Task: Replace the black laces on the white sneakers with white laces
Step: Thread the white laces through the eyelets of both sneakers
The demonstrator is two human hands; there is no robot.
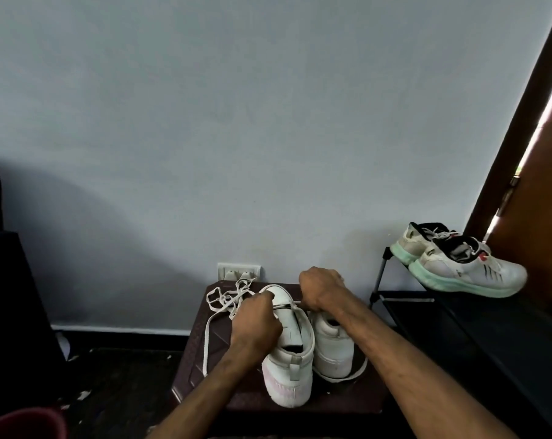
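Note:
Two white sneakers stand side by side, heels toward me, on a dark brown stool (205,353). The left sneaker (289,353) has a pink heel, and a white lace (292,304) crosses its front eyelets. My left hand (257,324) grips the left side of that sneaker at the lace. My right hand (319,291) is curled and pulls the lace taut to the right, above the right sneaker (333,346). A loose tangle of white lace (225,297) lies on the stool to the left, one end hanging down its side. No black lace is visible.
A black shoe rack (404,294) stands to the right with a pair of white sneakers with mint soles (458,264) on top. A wall socket (239,271) sits behind the stool. A red bucket rim (24,423) is at the lower left, a wooden door (534,172) at the right.

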